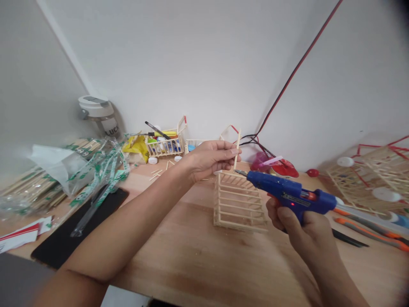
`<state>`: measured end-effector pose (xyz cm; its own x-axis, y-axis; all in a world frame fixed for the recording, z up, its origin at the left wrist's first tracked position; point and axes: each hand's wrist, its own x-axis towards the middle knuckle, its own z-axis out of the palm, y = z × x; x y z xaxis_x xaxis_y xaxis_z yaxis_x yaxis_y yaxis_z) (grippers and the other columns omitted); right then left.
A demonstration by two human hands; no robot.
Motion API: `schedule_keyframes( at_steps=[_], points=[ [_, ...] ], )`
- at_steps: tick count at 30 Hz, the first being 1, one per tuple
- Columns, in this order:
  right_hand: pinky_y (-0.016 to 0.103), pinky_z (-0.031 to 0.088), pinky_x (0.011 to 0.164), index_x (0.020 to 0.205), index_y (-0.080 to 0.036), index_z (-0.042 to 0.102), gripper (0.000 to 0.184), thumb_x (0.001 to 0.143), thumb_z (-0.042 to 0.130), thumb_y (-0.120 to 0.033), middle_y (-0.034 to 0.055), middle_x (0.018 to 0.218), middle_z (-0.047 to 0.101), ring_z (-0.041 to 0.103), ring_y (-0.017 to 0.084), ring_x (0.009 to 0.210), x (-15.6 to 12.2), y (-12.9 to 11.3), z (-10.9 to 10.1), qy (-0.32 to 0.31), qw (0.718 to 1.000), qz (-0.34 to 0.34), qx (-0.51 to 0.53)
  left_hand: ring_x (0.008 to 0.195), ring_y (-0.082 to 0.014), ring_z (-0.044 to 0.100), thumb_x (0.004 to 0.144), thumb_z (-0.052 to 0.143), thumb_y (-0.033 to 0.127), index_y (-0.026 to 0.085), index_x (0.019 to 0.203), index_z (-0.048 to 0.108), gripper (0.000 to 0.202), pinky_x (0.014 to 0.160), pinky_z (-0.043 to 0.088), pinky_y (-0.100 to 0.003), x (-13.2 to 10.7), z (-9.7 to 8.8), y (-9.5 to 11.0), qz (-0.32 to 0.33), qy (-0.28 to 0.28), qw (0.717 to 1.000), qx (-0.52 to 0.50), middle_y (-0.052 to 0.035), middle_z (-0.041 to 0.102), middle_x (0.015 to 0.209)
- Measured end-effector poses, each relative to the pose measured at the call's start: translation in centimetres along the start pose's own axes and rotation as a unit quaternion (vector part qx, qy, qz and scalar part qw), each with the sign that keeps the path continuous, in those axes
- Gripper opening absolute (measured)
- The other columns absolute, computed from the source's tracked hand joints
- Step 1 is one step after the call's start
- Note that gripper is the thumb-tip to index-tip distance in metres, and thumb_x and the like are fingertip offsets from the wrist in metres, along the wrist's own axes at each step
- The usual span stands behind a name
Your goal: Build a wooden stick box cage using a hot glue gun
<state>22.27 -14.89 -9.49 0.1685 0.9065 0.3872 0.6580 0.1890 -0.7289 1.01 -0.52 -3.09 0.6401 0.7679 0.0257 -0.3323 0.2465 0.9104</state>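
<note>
My left hand (209, 158) pinches a short wooden stick (237, 154) and holds it upright above the top edge of a small crate-like frame of wooden sticks (238, 204) standing on the wooden table (191, 251). My right hand (300, 221) grips a blue hot glue gun (287, 194). Its metal nozzle points left at the lower end of the stick, close to the frame's top corner. A small red light glows on the gun's body.
Packs of wooden sticks in plastic wrappers (64, 179) and a black pad (79, 226) lie at the left. Small stick crates holding tools and bottle caps (166, 143) stand by the wall. More stick structures (373, 179), orange-handled cutters (370, 226) and red-black cables (287, 85) are at the right.
</note>
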Motion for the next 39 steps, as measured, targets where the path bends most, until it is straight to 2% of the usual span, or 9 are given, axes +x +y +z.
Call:
schedule_keyframes(
  at_steps=[6, 9, 13, 19, 25, 29, 36, 39],
  points=[
    [0.031, 0.053, 0.059, 0.084, -0.021, 0.07, 0.032, 0.087, 0.06, -0.051, 0.0057, 0.077, 0.07, 0.064, 0.021, 0.067, 0.3, 1.2, -0.4, -0.009, 1.0, 0.003, 0.008, 0.057, -0.0034, 0.057, 0.085, 0.071, 0.009, 0.006, 0.079, 0.064, 0.009, 0.06, 0.046, -0.017, 0.0, 0.1, 0.0, -0.008, 0.016, 1.0, 0.004, -0.0018, 0.065, 0.069],
    [0.033, 0.055, 0.064, 0.082, -0.022, 0.069, 0.032, 0.089, 0.056, -0.051, 0.0047, 0.074, 0.069, 0.065, 0.021, 0.066, 0.4, 1.1, -0.5, 0.0, 0.999, -0.033, -0.027, 0.055, -0.0033, 0.057, 0.088, 0.067, 0.007, 0.006, 0.079, 0.064, 0.01, 0.059, 0.046, -0.017, -0.1, 0.2, 0.1, -0.01, 0.013, 1.0, 0.007, -0.001, 0.064, 0.066],
    [0.033, 0.053, 0.062, 0.079, -0.024, 0.067, 0.031, 0.089, 0.053, -0.05, 0.0024, 0.071, 0.068, 0.064, 0.021, 0.064, 0.5, 1.0, -0.6, 0.019, 0.991, -0.088, -0.095, 0.056, -0.0038, 0.057, 0.087, 0.068, 0.007, 0.006, 0.079, 0.064, 0.009, 0.059, 0.046, -0.017, -0.1, 0.2, 0.1, -0.005, 0.013, 1.0, 0.005, -0.0011, 0.063, 0.066],
    [0.034, 0.05, 0.07, 0.088, -0.024, 0.065, 0.017, 0.091, 0.056, -0.037, 0.0035, 0.082, 0.068, 0.066, 0.023, 0.076, 0.5, 0.9, -0.8, 0.021, 0.975, -0.163, -0.147, 0.056, -0.004, 0.057, 0.089, 0.064, 0.006, 0.005, 0.079, 0.063, 0.01, 0.06, 0.046, -0.018, 0.1, 0.1, 0.0, -0.007, 0.029, 1.0, -0.001, -0.0014, 0.063, 0.068],
    [0.029, 0.046, 0.062, 0.09, -0.025, 0.062, 0.012, 0.093, 0.056, -0.036, 0.0013, 0.082, 0.066, 0.064, 0.019, 0.074, 0.4, -0.1, -0.4, -0.004, 0.977, -0.17, -0.129, 0.056, -0.0046, 0.058, 0.092, 0.06, 0.006, 0.005, 0.08, 0.063, 0.013, 0.061, 0.046, -0.019, 0.1, 0.1, 0.1, -0.012, 0.041, 0.999, -0.003, -0.0019, 0.063, 0.068],
    [0.03, 0.045, 0.065, 0.09, -0.025, 0.061, 0.015, 0.094, 0.054, -0.038, 0.0008, 0.083, 0.065, 0.063, 0.019, 0.075, 0.3, -0.6, -0.2, 0.003, 0.982, -0.151, -0.116, 0.056, -0.0045, 0.057, 0.094, 0.057, 0.005, 0.005, 0.078, 0.062, 0.016, 0.06, 0.045, -0.019, 0.0, 0.4, 0.3, -0.014, 0.045, 0.999, -0.01, -0.0014, 0.061, 0.066],
    [0.028, 0.046, 0.058, 0.093, -0.025, 0.063, 0.012, 0.093, 0.056, -0.035, 0.0009, 0.082, 0.067, 0.064, 0.018, 0.071, 0.6, 0.4, -0.3, -0.012, 0.974, -0.188, -0.127, 0.056, -0.0045, 0.056, 0.091, 0.062, 0.006, 0.005, 0.081, 0.064, 0.011, 0.06, 0.045, -0.019, 0.0, 0.3, 0.4, -0.013, 0.041, 0.999, -0.022, -0.0011, 0.061, 0.066],
    [0.029, 0.047, 0.06, 0.094, -0.025, 0.063, 0.013, 0.094, 0.054, -0.035, 0.0019, 0.083, 0.068, 0.065, 0.019, 0.072, 0.5, 0.4, -0.2, 0.006, 0.975, -0.173, -0.139, 0.056, -0.0047, 0.056, 0.093, 0.059, 0.005, 0.005, 0.08, 0.063, 0.013, 0.059, 0.045, -0.019, -0.1, 0.2, 0.4, -0.013, 0.045, 0.999, -0.024, -0.0014, 0.061, 0.066]
  ],
)
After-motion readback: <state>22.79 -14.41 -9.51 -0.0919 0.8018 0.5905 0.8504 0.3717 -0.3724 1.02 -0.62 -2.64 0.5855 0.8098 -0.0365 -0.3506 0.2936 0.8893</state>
